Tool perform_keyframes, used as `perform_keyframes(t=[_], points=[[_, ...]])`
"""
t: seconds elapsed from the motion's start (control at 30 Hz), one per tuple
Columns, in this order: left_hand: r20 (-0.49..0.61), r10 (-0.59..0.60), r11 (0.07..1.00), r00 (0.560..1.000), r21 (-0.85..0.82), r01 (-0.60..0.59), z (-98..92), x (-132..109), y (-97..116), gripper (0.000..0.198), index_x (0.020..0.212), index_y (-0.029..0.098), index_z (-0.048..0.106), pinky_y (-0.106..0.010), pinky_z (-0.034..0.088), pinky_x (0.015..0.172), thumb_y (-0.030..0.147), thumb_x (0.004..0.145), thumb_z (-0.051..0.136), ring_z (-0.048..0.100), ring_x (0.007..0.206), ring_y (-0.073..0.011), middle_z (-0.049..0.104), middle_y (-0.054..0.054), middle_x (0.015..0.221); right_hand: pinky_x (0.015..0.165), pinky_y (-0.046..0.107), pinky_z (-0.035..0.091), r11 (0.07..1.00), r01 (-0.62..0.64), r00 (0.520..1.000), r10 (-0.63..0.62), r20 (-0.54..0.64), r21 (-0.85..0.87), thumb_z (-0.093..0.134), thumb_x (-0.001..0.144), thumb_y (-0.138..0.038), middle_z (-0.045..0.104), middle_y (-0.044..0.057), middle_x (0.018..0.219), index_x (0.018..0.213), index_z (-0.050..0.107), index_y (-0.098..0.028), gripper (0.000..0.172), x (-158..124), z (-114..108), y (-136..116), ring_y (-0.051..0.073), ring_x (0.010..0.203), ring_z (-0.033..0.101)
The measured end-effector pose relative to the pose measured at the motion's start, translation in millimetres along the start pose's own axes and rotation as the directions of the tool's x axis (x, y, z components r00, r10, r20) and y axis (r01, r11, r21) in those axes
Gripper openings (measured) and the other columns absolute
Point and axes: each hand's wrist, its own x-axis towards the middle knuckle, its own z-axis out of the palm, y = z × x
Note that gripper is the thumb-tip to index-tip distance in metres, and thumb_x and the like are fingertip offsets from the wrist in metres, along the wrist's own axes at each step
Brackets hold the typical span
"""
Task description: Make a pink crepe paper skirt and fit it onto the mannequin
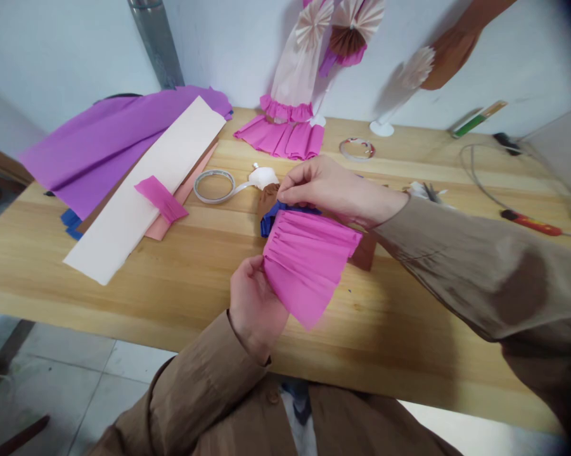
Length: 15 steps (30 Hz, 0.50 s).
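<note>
My left hand [259,307] grips the left edge of a pink pleated piece of crepe paper [311,263], which fans out to the right over the table. Just above its gathered upper edge, my right hand [326,187] is closed in a pinch; its fingertips hide what lies between them. Under those fingers are a blue crepe paper piece [267,225] and a gathered brown piece [266,197]. A roll of double-sided tape [213,186] lies to the left, its loose end reaching toward a small white piece [263,180].
At left, a white board strip [147,183] lies over purple crepe paper [123,139], with a small pink piece [161,199] on top. Paper decorations on stands [383,128], another tape roll [357,149], a green-handled tool [478,120] and a red-handled corded tool [532,223] are behind and right.
</note>
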Motion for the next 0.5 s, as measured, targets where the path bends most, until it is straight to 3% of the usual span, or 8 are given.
perform_keyframes(t=[0.13, 0.27, 0.5], points=[[-0.045, -0.083, 0.995, 0.995, -0.05, 0.081, 0.6, -2.5, 3.1, 0.028, 0.066, 0.014, 0.062, -0.031, 0.049, 0.087, 0.012, 0.083, 0.04, 0.065, 0.072, -0.0177, 0.065, -0.006, 0.069, 0.051, 0.023, 0.037, 1.0, -0.005, 1.0, 0.004, -0.031, -0.014, 0.066, 0.071, -0.011, 0.056, -0.002, 0.054, 0.057, 0.064, -0.015, 0.015, -0.8, 0.6, -2.5, 0.007, 0.051, 0.046], [-0.07, -0.066, 0.997, 0.995, -0.034, 0.064, -3.3, -6.9, 6.3, 0.025, 0.066, 0.015, 0.062, -0.032, 0.046, 0.088, 0.011, 0.081, 0.042, 0.063, 0.076, -0.0182, 0.064, -0.004, 0.068, 0.051, 0.022, 0.037, 1.0, 0.005, 0.999, -0.006, -0.051, -0.025, 0.066, 0.07, -0.011, 0.055, -0.002, 0.054, 0.057, 0.064, -0.015, 0.013, -0.6, -0.3, -2.0, 0.008, 0.051, 0.046], [-0.019, -0.071, 0.996, 0.997, 0.052, 0.072, -4.3, -9.0, 8.4, 0.027, 0.071, 0.014, 0.066, -0.032, 0.046, 0.087, 0.011, 0.083, 0.042, 0.065, 0.08, -0.0185, 0.067, -0.005, 0.073, 0.049, 0.022, 0.035, 1.0, -0.002, 0.997, 0.002, -0.071, -0.001, 0.065, 0.07, -0.009, 0.055, -0.003, 0.053, 0.056, 0.063, -0.016, 0.016, -2.2, -4.1, -1.1, 0.007, 0.05, 0.044]])
